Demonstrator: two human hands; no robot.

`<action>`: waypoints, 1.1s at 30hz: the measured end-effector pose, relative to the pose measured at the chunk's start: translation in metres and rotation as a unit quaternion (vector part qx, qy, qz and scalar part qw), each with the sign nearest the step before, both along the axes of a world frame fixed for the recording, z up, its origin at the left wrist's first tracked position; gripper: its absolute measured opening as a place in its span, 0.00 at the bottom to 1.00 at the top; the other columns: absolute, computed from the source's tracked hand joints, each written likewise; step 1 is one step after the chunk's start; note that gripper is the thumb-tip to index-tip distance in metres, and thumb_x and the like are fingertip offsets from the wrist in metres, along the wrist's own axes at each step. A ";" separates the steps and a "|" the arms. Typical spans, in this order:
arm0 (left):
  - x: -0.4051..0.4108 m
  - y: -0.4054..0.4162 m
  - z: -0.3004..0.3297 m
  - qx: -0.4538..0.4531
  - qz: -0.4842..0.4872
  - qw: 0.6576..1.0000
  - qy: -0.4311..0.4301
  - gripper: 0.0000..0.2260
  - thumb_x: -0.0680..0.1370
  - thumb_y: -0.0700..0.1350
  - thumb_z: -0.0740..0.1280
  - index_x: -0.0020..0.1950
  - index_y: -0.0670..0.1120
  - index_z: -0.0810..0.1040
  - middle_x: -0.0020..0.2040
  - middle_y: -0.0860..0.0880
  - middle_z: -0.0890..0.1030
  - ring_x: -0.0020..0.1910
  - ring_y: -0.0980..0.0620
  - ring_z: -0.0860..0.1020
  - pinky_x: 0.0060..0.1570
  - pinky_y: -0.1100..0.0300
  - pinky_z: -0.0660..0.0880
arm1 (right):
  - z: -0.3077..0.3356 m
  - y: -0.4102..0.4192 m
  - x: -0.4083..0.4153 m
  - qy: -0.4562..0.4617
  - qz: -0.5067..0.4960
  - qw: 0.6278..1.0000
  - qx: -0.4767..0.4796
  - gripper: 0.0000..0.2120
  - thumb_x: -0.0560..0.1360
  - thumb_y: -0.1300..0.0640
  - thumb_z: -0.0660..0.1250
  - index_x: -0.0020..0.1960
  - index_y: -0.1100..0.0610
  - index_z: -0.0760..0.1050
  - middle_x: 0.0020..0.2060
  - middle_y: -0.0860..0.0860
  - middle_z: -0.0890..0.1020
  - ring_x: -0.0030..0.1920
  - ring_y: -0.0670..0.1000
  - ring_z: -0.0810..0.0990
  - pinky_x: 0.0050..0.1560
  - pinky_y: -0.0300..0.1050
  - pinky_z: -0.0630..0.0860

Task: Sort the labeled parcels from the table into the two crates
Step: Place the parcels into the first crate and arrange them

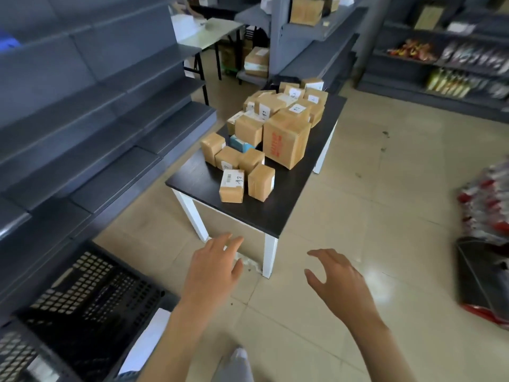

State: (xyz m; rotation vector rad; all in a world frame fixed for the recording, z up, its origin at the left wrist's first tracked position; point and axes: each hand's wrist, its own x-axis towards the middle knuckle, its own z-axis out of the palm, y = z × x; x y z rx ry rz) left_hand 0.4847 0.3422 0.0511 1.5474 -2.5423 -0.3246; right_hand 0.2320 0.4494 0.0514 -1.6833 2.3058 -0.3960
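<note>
Both hands, left hand (213,267) and right hand (334,275), were spread, empty, reaching toward brown taped cardboard parcels (232,186) on the black-topped white-legged table (256,216); black perforated plastic crate (91,293) waited alongside.

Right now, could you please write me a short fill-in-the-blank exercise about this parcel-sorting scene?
1. The parcels sit piled on a table whose top is ____.
2. Both hands, the left hand and the right hand, hold ____.
3. The black crate stands on the person's ____ side.

Missing words: black; nothing; left
</note>
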 end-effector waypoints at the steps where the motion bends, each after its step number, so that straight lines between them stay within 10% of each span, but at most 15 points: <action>1: -0.009 -0.008 -0.003 0.001 -0.002 1.000 -0.001 0.21 0.83 0.53 0.65 0.76 0.54 0.71 0.75 0.51 0.73 0.71 0.49 0.73 0.63 0.50 0.74 | -0.001 -0.010 -0.010 -0.001 0.000 1.000 0.003 0.19 0.78 0.44 0.68 0.67 0.45 0.75 0.62 0.41 0.78 0.61 0.49 0.78 0.56 0.47 0.78; 12: -0.095 -0.149 -0.049 0.047 0.026 0.999 0.003 0.23 0.86 0.55 0.59 0.81 0.56 0.62 0.81 0.53 0.64 0.77 0.52 0.66 0.71 0.55 0.69 | -0.012 -0.159 -0.090 0.010 0.031 0.998 0.046 0.18 0.81 0.43 0.64 0.69 0.44 0.73 0.64 0.40 0.77 0.62 0.46 0.77 0.60 0.43 0.77; 23: -0.184 -0.280 -0.090 0.072 0.048 0.995 -0.039 0.16 0.84 0.53 0.64 0.72 0.56 0.75 0.72 0.51 0.73 0.67 0.50 0.73 0.61 0.52 0.76 | -0.012 -0.281 -0.184 -0.010 0.045 0.998 0.049 0.18 0.82 0.42 0.62 0.70 0.44 0.72 0.67 0.42 0.77 0.65 0.47 0.77 0.64 0.43 0.75; 33: -0.253 -0.349 -0.119 0.196 0.201 0.953 -0.116 0.26 0.81 0.54 0.67 0.75 0.60 0.58 0.73 0.46 0.68 0.71 0.41 0.70 0.65 0.41 0.73 | -0.024 -0.398 -0.295 -0.055 0.156 0.983 0.081 0.17 0.83 0.43 0.60 0.71 0.42 0.71 0.68 0.40 0.76 0.66 0.44 0.75 0.65 0.40 0.73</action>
